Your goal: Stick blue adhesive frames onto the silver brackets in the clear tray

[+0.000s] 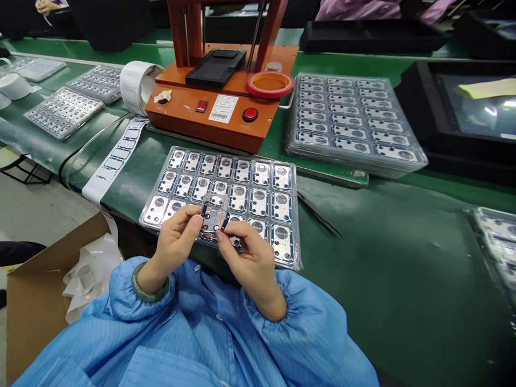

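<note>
Above the near edge of a clear plastic tray (298, 215), both hands hold a small clear plate (213, 217) with dark blue edging and round holes. My left hand (177, 236) pinches its left side between thumb and fingers. At its lower right corner, the thumb and forefinger of my right hand (250, 258) are closed on a thin dark blue strip (226, 220); whether the strip is stuck to the plate I cannot tell. Rows of similar silver plates with blue borders fill the tray, and my hands hide part of the nearest row.
Behind the tray stands an orange press (209, 121) with a roll of red tape (270, 84) on it. Tweezers (319, 215) lie right of the tray. Stacked trays (355, 121) stand behind right. A label strip (116, 156) hangs over the edge towards a cardboard box (32, 306).
</note>
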Demonstrator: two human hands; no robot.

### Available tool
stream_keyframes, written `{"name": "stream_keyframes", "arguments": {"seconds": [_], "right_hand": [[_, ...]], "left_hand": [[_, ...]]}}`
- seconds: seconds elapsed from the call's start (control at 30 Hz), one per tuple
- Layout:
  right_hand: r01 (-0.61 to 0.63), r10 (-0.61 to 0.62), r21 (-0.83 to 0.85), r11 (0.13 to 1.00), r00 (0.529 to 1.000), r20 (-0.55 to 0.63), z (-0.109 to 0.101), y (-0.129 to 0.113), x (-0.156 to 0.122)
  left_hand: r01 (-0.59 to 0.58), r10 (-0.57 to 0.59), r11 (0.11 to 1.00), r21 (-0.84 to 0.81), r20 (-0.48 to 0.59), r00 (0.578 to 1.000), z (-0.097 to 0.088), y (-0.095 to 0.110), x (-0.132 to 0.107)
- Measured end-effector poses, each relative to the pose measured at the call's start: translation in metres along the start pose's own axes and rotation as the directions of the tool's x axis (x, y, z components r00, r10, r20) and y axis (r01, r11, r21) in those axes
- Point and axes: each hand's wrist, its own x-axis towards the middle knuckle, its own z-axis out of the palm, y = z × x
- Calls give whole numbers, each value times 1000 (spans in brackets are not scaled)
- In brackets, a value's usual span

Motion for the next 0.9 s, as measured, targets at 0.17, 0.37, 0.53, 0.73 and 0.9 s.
{"name": "stream_keyframes", "arguments": {"seconds": [0.17, 0.37, 0.53, 0.73, 0.9], "right_hand": [[1, -1, -9, 1000, 1000, 19, 1, 0, -1], [36, -36, -19, 999, 999, 24, 1, -2, -1], [30, -29, -11, 1000, 999, 33, 1, -3, -1], [29, -29, -6, 1000, 999, 38, 2, -4, 0], [42, -42, -2, 999, 998, 49, 3, -4, 0]], "left_hand": [[-13, 17, 996, 86, -51, 999, 2, 3, 0], [-114, 127, 978, 174, -65, 990, 1, 5, -1], [-185, 202, 948, 261, -43, 978, 1, 5, 0], [-168, 204, 930, 327, -79, 976, 3, 6, 1], [-211, 265, 900, 381, -95, 960, 4, 7, 2]]}}
